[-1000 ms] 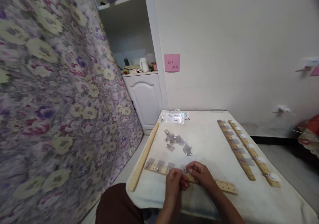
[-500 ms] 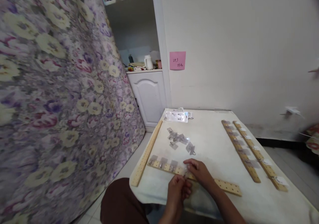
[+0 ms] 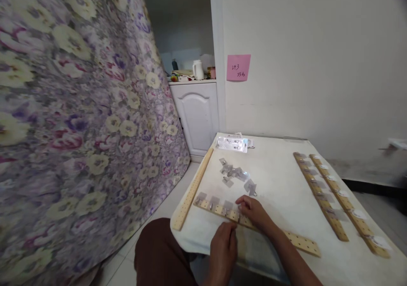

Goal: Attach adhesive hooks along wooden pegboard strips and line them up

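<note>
A long wooden strip with rows of holes [image 3: 295, 240] lies across the near part of the cloth-covered table [image 3: 280, 188]. Several small clear packets with metal bits [image 3: 213, 202] stand along its left end. My right hand [image 3: 252, 212] rests on the strip beside the last packet, fingers pinched together on something I cannot make out. My left hand [image 3: 224, 245] hovers at the table's near edge with its fingers curled in, and what they hold is hidden. A loose pile of the same packets [image 3: 237, 176] lies just beyond the strip.
Another holed strip [image 3: 193, 190] lies along the table's left edge. Two more strips [image 3: 321, 195] carrying packets sit at the right. A clear blister pack [image 3: 232, 144] is at the far edge. A flowered sheet [image 3: 79, 108] hangs at left; a white cabinet [image 3: 199, 116] stands behind.
The view has shifted, so the table sits further right. My left hand has dropped back from the strip toward the table edge. My right hand stays on the strip.
</note>
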Demonstrator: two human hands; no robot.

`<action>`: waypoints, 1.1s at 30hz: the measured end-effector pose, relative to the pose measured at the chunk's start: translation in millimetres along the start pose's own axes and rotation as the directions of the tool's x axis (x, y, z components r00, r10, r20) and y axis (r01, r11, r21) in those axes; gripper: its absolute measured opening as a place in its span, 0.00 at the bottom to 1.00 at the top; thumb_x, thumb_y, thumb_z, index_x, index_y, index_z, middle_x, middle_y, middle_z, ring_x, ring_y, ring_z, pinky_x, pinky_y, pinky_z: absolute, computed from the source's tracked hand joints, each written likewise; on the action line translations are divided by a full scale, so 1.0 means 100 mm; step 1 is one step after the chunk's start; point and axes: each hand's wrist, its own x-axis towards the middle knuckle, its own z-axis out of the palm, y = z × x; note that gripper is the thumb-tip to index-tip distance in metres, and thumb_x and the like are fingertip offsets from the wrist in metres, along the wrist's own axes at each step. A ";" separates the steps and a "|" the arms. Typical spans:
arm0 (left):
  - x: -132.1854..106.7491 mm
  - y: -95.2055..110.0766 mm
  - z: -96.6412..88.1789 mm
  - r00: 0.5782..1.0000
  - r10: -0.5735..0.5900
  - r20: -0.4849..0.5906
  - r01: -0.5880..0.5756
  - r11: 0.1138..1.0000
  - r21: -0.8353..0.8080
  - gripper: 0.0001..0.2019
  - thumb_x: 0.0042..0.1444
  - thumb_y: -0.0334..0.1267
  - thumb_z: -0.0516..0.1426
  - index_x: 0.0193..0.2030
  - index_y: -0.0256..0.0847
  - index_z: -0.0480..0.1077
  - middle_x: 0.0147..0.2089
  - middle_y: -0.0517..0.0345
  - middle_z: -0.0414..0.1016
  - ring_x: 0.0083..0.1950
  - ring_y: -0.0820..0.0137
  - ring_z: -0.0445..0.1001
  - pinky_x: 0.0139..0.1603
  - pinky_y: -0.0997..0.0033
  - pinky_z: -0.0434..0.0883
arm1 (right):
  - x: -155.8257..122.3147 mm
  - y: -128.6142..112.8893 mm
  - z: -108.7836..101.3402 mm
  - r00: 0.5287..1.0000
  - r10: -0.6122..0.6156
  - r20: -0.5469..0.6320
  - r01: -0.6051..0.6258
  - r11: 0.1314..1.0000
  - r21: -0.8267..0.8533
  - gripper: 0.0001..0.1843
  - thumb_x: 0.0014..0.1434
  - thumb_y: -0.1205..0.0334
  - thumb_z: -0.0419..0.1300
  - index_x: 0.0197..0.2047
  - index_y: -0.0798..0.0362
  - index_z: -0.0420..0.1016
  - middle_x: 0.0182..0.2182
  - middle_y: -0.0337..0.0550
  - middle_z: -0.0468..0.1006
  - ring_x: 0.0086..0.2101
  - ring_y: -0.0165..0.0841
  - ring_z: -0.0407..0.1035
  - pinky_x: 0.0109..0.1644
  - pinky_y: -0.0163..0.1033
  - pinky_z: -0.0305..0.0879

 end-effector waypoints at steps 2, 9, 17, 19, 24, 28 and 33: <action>-0.04 -0.05 0.02 0.997 0.075 0.022 -0.076 0.996 0.056 0.13 0.60 0.35 0.46 0.45 0.42 0.70 0.41 0.51 0.73 0.44 0.65 0.71 0.46 0.64 0.68 | -0.01 0.02 0.01 1.000 0.012 0.002 -0.012 1.000 0.022 0.12 0.52 0.62 0.53 0.37 0.55 0.74 0.23 0.37 0.73 0.26 0.31 0.66 0.31 0.34 0.58; -0.12 -0.14 0.05 0.985 0.088 0.146 -0.117 0.972 0.203 0.23 0.57 0.28 0.43 0.59 0.38 0.62 0.49 0.46 0.70 0.51 0.63 0.67 0.53 0.60 0.66 | -0.01 0.03 0.01 0.999 0.026 -0.026 -0.026 1.000 0.010 0.13 0.51 0.63 0.53 0.37 0.54 0.75 0.26 0.39 0.76 0.30 0.33 0.68 0.35 0.35 0.60; -0.09 0.05 0.05 0.969 -0.084 0.234 -0.032 0.891 0.453 0.30 0.52 0.23 0.45 0.63 0.41 0.59 0.53 0.48 0.68 0.53 0.63 0.64 0.55 0.63 0.62 | -0.03 0.00 -0.02 0.999 0.024 -0.036 -0.022 0.999 0.034 0.14 0.51 0.62 0.52 0.36 0.55 0.76 0.29 0.42 0.78 0.31 0.35 0.69 0.37 0.37 0.62; -0.09 0.05 0.05 0.967 -0.088 0.239 -0.039 0.875 0.482 0.31 0.51 0.22 0.45 0.63 0.42 0.58 0.53 0.49 0.68 0.53 0.63 0.64 0.56 0.63 0.62 | -0.03 0.00 -0.02 0.999 0.028 -0.037 -0.027 0.999 0.039 0.14 0.51 0.62 0.52 0.36 0.55 0.76 0.29 0.41 0.78 0.31 0.35 0.69 0.37 0.37 0.61; -0.08 0.03 0.07 0.962 -0.073 0.262 -0.076 0.852 0.517 0.32 0.50 0.21 0.45 0.63 0.39 0.57 0.53 0.48 0.67 0.53 0.63 0.63 0.55 0.65 0.62 | -0.04 0.00 -0.02 0.999 0.024 -0.042 -0.024 1.000 0.013 0.13 0.51 0.63 0.52 0.36 0.54 0.76 0.28 0.41 0.77 0.31 0.34 0.68 0.36 0.36 0.61; -0.07 0.02 0.07 0.959 -0.090 0.267 -0.073 0.835 0.545 0.31 0.51 0.21 0.45 0.64 0.40 0.57 0.53 0.49 0.68 0.53 0.63 0.63 0.55 0.64 0.61 | -0.04 0.00 -0.01 0.998 0.046 -0.040 -0.047 0.999 -0.014 0.13 0.51 0.63 0.52 0.36 0.53 0.76 0.28 0.40 0.77 0.31 0.34 0.69 0.36 0.36 0.61; -0.06 0.03 0.08 0.958 -0.100 0.269 -0.075 0.819 0.569 0.31 0.51 0.21 0.45 0.63 0.40 0.57 0.51 0.48 0.68 0.51 0.63 0.64 0.53 0.63 0.62 | -0.04 -0.03 -0.01 0.998 0.047 -0.046 -0.050 0.996 -0.068 0.13 0.52 0.62 0.52 0.36 0.53 0.76 0.25 0.39 0.76 0.28 0.34 0.68 0.35 0.36 0.61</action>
